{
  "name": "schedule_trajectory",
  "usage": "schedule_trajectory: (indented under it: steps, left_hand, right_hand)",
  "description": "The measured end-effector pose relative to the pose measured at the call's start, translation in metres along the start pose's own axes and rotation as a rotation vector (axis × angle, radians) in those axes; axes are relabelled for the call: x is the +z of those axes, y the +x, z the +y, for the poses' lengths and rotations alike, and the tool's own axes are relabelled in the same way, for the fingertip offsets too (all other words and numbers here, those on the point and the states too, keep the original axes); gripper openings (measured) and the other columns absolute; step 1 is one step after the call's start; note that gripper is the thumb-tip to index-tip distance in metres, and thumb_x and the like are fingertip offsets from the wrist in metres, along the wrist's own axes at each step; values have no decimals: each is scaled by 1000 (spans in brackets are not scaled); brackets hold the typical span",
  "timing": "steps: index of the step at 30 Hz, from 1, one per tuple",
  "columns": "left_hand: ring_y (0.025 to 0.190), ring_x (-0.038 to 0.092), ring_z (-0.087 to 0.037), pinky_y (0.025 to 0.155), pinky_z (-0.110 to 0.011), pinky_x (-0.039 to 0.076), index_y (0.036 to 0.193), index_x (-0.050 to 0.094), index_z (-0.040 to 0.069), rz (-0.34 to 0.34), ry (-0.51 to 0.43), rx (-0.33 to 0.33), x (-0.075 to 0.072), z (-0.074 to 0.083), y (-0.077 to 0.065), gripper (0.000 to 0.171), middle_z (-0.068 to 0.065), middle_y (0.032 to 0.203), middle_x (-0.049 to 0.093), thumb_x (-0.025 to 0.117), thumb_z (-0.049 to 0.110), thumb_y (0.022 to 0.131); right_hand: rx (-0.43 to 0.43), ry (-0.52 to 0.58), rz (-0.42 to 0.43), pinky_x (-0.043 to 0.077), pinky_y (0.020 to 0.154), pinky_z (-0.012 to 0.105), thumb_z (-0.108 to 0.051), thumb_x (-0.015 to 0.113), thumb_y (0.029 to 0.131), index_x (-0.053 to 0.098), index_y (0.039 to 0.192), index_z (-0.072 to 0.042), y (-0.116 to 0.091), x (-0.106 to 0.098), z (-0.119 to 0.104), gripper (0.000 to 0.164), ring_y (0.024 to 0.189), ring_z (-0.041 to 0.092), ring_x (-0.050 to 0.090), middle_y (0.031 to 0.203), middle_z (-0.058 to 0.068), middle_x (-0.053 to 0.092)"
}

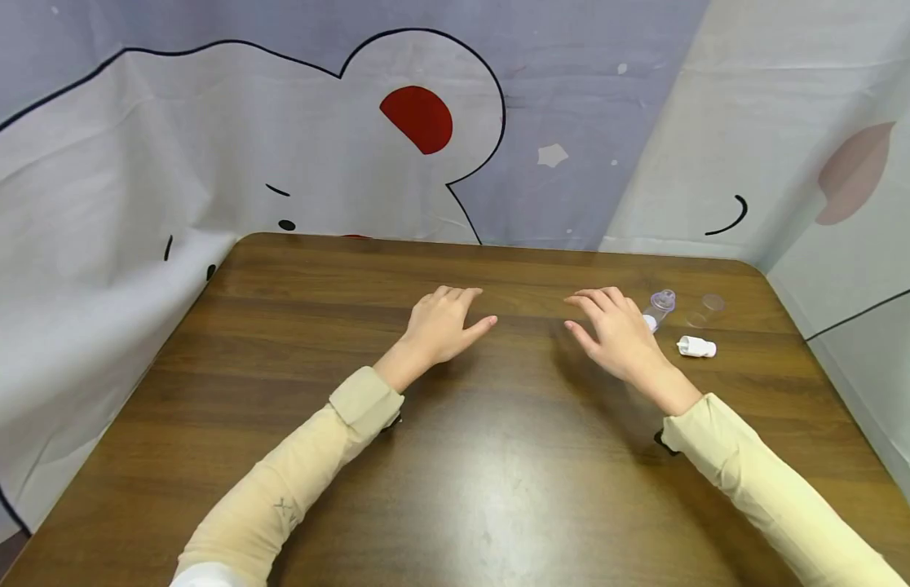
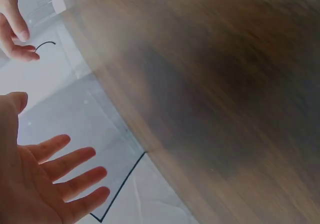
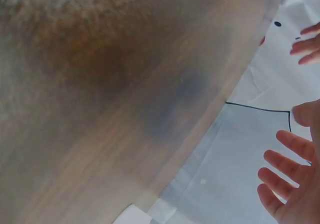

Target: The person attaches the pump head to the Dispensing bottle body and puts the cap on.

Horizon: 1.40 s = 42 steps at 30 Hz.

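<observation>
My left hand (image 1: 442, 326) hovers over the middle of the table with fingers spread and nothing in it. Facing it, my right hand (image 1: 615, 333) is held the same way, palm inward, also holding nothing. Just beyond the right fingers lies a clear container (image 1: 662, 303) with a lilac-tinted rim, its near end partly hidden by the hand. To the right is a small white piece with a nozzle-like tip (image 1: 695, 347), resembling a pump head. A clear round cap (image 1: 712, 302) sits behind that piece. Both wrist views show relaxed, parted fingers.
The brown wood-grain table (image 1: 455, 489) has rounded far corners. A patterned curtain (image 1: 301, 139) hangs right behind its far edge and along both sides. The small items are grouped near the table's far right.
</observation>
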<state>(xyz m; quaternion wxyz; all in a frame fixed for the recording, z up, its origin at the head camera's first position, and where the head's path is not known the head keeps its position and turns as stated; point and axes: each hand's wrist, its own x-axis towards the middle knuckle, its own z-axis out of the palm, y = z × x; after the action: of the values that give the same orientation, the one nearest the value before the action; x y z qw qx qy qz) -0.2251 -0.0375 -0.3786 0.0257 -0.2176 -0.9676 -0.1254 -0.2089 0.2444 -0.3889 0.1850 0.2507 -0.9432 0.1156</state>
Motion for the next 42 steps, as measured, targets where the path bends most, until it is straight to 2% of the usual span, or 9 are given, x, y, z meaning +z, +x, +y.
schedule_trajectory:
  steps: [7, 13, 16, 23, 31, 34, 37, 42]
  left_hand:
    - [120, 57, -26, 96, -45, 49, 135, 53, 19, -3, -36, -13, 3, 9, 5, 60, -1, 134, 60, 42, 61, 94]
    - [108, 64, -25, 81, -41, 55, 131, 57, 18, 43, -90, 3, 5, 17, 12, 48, -3, 123, 67, 49, 51, 96]
    - [106, 65, -22, 78, -41, 56, 128, 59, 19, 58, -139, 2, 7, 21, 15, 42, -3, 119, 69, 50, 46, 97]
    - [107, 65, -21, 77, -41, 56, 124, 61, 19, 74, -230, 13, 7, 35, 23, 36, -2, 119, 69, 53, 41, 96]
    - [102, 67, -21, 71, -38, 56, 126, 59, 21, 81, -295, 5, 13, 46, 32, 36, -1, 118, 70, 58, 37, 94]
    - [101, 68, -20, 72, -37, 55, 127, 58, 22, 81, -321, -8, 16, 49, 36, 37, 0, 117, 70, 60, 37, 92]
    - [101, 68, -20, 73, -36, 55, 126, 58, 22, 66, -389, -17, 16, 54, 38, 38, -1, 116, 70, 62, 36, 91]
    - [100, 68, -19, 73, -36, 54, 125, 59, 20, 59, -477, -6, 16, 64, 40, 39, -2, 117, 70, 66, 33, 89]
  right_hand:
    - [-46, 53, 115, 43, 89, 46, -6, 72, 81, 64, 101, 0, 3, -6, 7, 22, 97, 35, 53, 106, 17, 65]
    - [-30, 91, 157, 46, 76, 40, 0, 74, 79, 65, 100, -1, 6, -16, 14, 23, 83, 29, 54, 95, 14, 67]
    - [-17, 107, 155, 45, 70, 36, 2, 74, 78, 65, 102, -2, 6, -22, 17, 26, 77, 26, 55, 93, 13, 67]
    - [34, 85, 145, 42, 66, 35, -4, 76, 79, 64, 109, -5, 5, -32, 22, 32, 77, 26, 55, 93, 11, 69]
    - [62, 83, 131, 44, 72, 37, -8, 78, 79, 65, 108, -7, 3, -41, 27, 32, 82, 26, 56, 95, 11, 68]
    - [68, 93, 148, 43, 72, 36, -7, 78, 79, 65, 108, -7, 3, -44, 29, 32, 82, 26, 56, 96, 11, 68]
    - [75, 104, 177, 42, 70, 34, -6, 78, 79, 65, 108, -7, 2, -46, 31, 32, 80, 24, 55, 98, 11, 66]
    - [106, 120, 203, 42, 68, 33, -8, 78, 79, 66, 108, -9, -2, -50, 34, 32, 79, 21, 54, 103, 12, 62]
